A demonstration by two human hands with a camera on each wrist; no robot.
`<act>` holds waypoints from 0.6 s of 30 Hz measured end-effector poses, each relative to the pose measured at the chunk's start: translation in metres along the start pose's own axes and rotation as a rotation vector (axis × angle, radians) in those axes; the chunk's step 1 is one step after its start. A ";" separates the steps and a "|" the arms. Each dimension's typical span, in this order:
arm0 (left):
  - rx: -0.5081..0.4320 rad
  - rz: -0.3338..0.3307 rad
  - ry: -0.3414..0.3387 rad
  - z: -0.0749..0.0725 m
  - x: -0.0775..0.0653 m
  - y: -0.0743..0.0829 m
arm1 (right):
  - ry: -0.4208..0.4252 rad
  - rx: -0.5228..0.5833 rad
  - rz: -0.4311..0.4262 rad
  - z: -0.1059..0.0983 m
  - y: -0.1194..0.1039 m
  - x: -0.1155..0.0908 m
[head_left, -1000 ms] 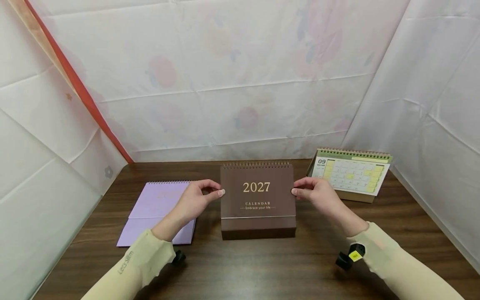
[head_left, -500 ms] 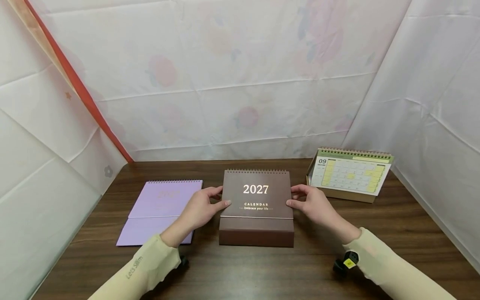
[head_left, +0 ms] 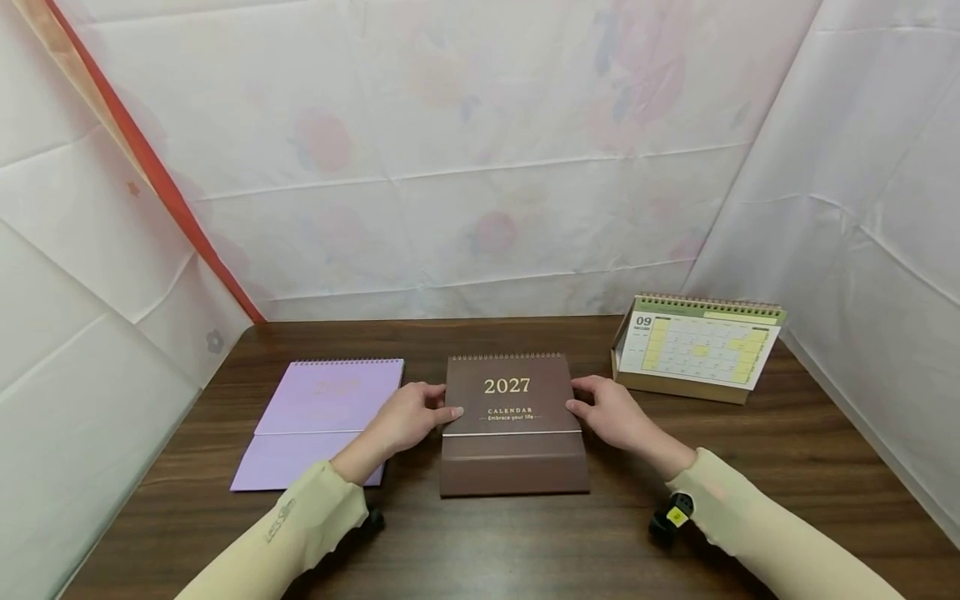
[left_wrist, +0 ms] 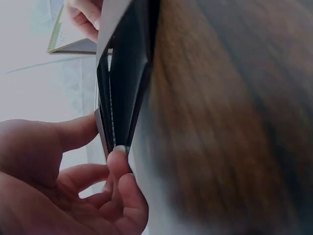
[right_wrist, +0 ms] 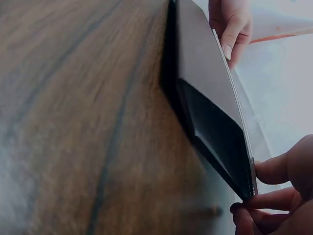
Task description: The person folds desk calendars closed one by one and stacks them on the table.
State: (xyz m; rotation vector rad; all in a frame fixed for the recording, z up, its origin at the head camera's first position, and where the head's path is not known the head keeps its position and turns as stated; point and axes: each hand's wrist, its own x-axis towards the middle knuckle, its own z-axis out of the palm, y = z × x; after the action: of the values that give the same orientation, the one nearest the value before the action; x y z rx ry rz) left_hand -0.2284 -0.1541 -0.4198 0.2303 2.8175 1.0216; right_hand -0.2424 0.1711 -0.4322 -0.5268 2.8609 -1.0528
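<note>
A brown desk calendar (head_left: 507, 400) with "2027" in gold leans well back over the table in the head view. My left hand (head_left: 408, 417) pinches its left edge, thumb on the cover. On the opposite edge, my right hand (head_left: 617, 414) pinches in the same way. From the left wrist view, the left fingers (left_wrist: 129, 196) reach to the back panel, and a narrow gap shows inside the folded stand. The right wrist view shows the dark hollow of the stand (right_wrist: 217, 134), with the right fingers (right_wrist: 269, 200) at its spiral-bound end.
A lilac desk calendar (head_left: 322, 412) lies nearly flat at left, partly behind the left forearm. At back right a green-and-yellow calendar (head_left: 697, 346) stands tented, showing "09". White cloth walls (head_left: 480, 167) enclose the wooden table (head_left: 517, 550) at the back and sides.
The brown calendar's spiral top has come down and its base has slid slightly nearer, so it leans flatter. Both hands have moved down with it, keeping hold of its sides.
</note>
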 end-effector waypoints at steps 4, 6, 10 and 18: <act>0.040 0.007 -0.047 0.001 0.004 -0.003 | 0.006 -0.008 -0.060 0.003 0.003 0.002; 0.048 0.006 -0.071 0.001 0.006 -0.005 | 0.016 0.000 -0.065 0.003 0.003 0.003; 0.052 -0.019 -0.094 0.000 0.009 -0.007 | 0.004 0.011 -0.042 0.002 0.002 0.003; 0.141 0.020 -0.078 -0.001 0.006 -0.004 | -0.016 -0.021 0.004 0.001 0.002 -0.001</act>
State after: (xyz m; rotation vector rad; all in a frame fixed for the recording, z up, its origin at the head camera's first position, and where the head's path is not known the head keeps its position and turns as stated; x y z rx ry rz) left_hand -0.2352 -0.1571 -0.4221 0.3072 2.8234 0.7992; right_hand -0.2419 0.1725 -0.4346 -0.5287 2.8612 -1.0143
